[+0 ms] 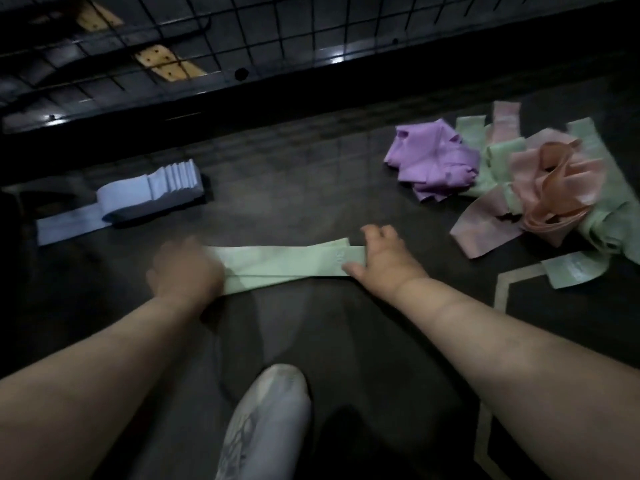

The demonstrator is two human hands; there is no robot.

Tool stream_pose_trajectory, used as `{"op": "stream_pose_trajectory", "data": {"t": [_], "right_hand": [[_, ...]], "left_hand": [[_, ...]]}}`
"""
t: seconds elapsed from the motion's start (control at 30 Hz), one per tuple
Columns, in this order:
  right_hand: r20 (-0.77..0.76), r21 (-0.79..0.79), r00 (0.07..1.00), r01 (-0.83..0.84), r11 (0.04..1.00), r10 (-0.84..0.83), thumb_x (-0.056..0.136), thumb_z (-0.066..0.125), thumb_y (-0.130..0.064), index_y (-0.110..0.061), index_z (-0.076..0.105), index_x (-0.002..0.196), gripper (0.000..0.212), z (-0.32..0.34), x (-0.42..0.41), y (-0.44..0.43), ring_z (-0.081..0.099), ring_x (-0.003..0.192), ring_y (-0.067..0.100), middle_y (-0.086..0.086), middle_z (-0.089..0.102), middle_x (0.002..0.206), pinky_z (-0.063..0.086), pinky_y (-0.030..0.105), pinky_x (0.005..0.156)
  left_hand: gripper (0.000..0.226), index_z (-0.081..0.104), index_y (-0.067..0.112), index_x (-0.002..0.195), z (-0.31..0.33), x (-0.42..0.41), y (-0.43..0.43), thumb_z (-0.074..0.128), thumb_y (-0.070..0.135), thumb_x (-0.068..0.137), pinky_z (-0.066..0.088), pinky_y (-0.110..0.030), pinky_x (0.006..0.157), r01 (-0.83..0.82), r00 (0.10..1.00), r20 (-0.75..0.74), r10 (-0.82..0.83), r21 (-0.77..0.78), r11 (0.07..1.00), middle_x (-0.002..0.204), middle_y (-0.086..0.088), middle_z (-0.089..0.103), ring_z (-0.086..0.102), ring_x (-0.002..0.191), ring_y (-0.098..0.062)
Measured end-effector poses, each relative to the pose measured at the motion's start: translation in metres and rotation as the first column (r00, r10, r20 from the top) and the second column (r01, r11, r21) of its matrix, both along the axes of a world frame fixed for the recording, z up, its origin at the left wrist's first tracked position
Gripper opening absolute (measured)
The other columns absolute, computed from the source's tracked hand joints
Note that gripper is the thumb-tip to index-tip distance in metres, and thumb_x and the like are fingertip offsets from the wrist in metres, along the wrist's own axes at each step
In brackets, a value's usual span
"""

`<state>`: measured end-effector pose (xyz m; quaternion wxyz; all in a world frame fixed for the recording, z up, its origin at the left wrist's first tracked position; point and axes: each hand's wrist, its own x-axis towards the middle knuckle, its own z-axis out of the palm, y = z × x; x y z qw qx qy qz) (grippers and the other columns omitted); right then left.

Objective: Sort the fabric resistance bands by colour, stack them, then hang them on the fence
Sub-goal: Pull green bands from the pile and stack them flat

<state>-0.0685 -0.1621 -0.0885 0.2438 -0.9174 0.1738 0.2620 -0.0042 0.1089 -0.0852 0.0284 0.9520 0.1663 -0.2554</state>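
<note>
Two light green bands point(284, 265) lie flat on the dark floor, one overlapping the other. My left hand point(185, 268) is blurred and covers their left end. My right hand point(384, 258) presses on their right end with fingers spread. A stack of pale blue bands point(152, 194) sits to the left, one loose blue band sticking out beneath it. At the right lies a mixed heap: purple bands point(433, 161), pink and peach bands point(554, 188) and more green bands point(498, 157). The wire fence point(207, 39) runs across the top.
A single green band point(571, 273) lies apart below the heap. My white shoe point(266, 417) is at the bottom centre. A pale line point(502, 289) is marked on the floor at right. Beyond the fence are wooden pieces point(169, 64).
</note>
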Motion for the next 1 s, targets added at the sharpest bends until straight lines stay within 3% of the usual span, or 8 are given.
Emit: {"op": "stream_pose_trajectory", "data": {"t": [0.13, 0.3, 0.4, 0.5, 0.57, 0.67, 0.8, 1.0], "right_hand": [[-0.058, 0.064, 0.956, 0.290, 0.955, -0.286, 0.088, 0.068, -0.034, -0.007, 0.041, 0.129, 0.056, -0.008, 0.000, 0.005, 0.054, 0.121, 0.034, 0.016, 0.054, 0.131, 0.044, 0.034, 0.100], [0.053, 0.120, 0.948, 0.306, 0.944, -0.314, 0.088, 0.068, -0.021, -0.018, 0.053, 0.096, 0.017, -0.010, -0.003, 0.007, 0.063, 0.092, 0.023, 0.004, 0.065, 0.091, 0.047, 0.027, 0.084], [0.116, 0.132, 0.950, 0.273, 0.953, -0.289, 0.089, 0.067, -0.023, -0.020, 0.057, 0.087, 0.011, -0.011, -0.001, 0.007, 0.061, 0.084, 0.023, 0.004, 0.061, 0.091, 0.045, 0.024, 0.078], [0.089, 0.292, 0.919, 0.345, 0.892, -0.384, 0.091, 0.067, -0.021, -0.021, 0.053, 0.081, 0.017, -0.010, 0.005, 0.007, 0.065, 0.072, 0.026, 0.005, 0.062, 0.081, 0.054, 0.037, 0.073], [0.058, 0.389, 0.889, 0.399, 0.831, -0.454, 0.091, 0.068, -0.018, -0.021, 0.053, 0.080, 0.019, -0.009, 0.011, 0.006, 0.064, 0.063, 0.026, 0.009, 0.063, 0.078, 0.057, 0.045, 0.069], [0.066, 0.392, 0.900, 0.373, 0.841, -0.430, 0.089, 0.071, -0.017, -0.020, 0.054, 0.080, 0.020, -0.010, 0.018, 0.007, 0.063, 0.064, 0.027, 0.007, 0.061, 0.074, 0.056, 0.047, 0.071], [0.030, 0.102, 0.974, 0.222, 0.970, -0.226, 0.088, 0.071, -0.026, -0.020, 0.057, 0.085, 0.015, -0.017, 0.019, 0.012, 0.063, 0.088, 0.025, 0.003, 0.065, 0.087, 0.046, 0.028, 0.078], [-0.025, 0.059, 0.939, 0.344, 0.937, -0.343, 0.086, 0.072, -0.029, -0.012, 0.056, 0.102, 0.028, -0.018, 0.018, 0.022, 0.062, 0.105, 0.030, 0.012, 0.066, 0.111, 0.047, 0.030, 0.088]], "left_hand": [[0.044, 0.053, 0.024, 0.135, -0.008, -0.001, 0.027, 0.051, 0.040, 0.094, 0.029, -0.044, 0.108, -0.024, 0.999, 0.029, 0.026, -0.049, 0.999, 0.139, -0.016, 0.044, 0.041, 0.128, -0.037], [0.039, 0.061, 0.022, 0.122, -0.014, 0.001, 0.028, 0.054, 0.047, 0.092, 0.028, -0.042, 0.107, -0.048, 0.989, 0.132, 0.065, -0.124, 0.991, 0.129, -0.012, 0.054, 0.045, 0.125, -0.033], [0.027, 0.064, 0.025, 0.105, -0.015, 0.005, 0.031, 0.058, 0.046, 0.090, 0.030, -0.040, 0.105, -0.114, 0.969, 0.197, 0.151, -0.187, 0.976, 0.118, -0.006, 0.060, 0.050, 0.119, -0.030], [0.018, 0.061, 0.024, 0.089, -0.012, 0.005, 0.040, 0.062, 0.042, 0.088, 0.036, -0.034, 0.100, -0.230, 0.924, 0.205, 0.322, -0.372, 0.899, 0.097, 0.005, 0.066, 0.059, 0.100, -0.022], [0.015, 0.060, 0.024, 0.084, -0.011, -0.001, 0.049, 0.065, 0.037, 0.086, 0.052, -0.042, 0.092, -0.310, 0.876, 0.175, 0.450, -0.512, 0.801, 0.088, 0.005, 0.065, 0.063, 0.089, -0.023], [0.011, 0.060, 0.023, 0.091, -0.012, -0.014, 0.063, 0.067, 0.029, 0.086, 0.056, -0.045, 0.085, -0.291, 0.868, 0.197, 0.455, -0.542, 0.789, 0.091, 0.000, 0.066, 0.065, 0.088, -0.027], [0.020, 0.063, 0.020, 0.105, -0.020, -0.022, 0.072, 0.066, 0.031, 0.088, 0.052, -0.040, 0.091, -0.231, 0.933, 0.154, 0.325, -0.435, 0.870, 0.103, -0.005, 0.069, 0.065, 0.098, -0.028], [0.045, 0.057, 0.015, 0.126, -0.022, -0.021, 0.062, 0.065, 0.037, 0.087, 0.043, -0.043, 0.105, -0.373, 0.909, 0.077, 0.409, -0.288, 0.882, 0.131, -0.015, 0.051, 0.053, 0.119, -0.038]]}}
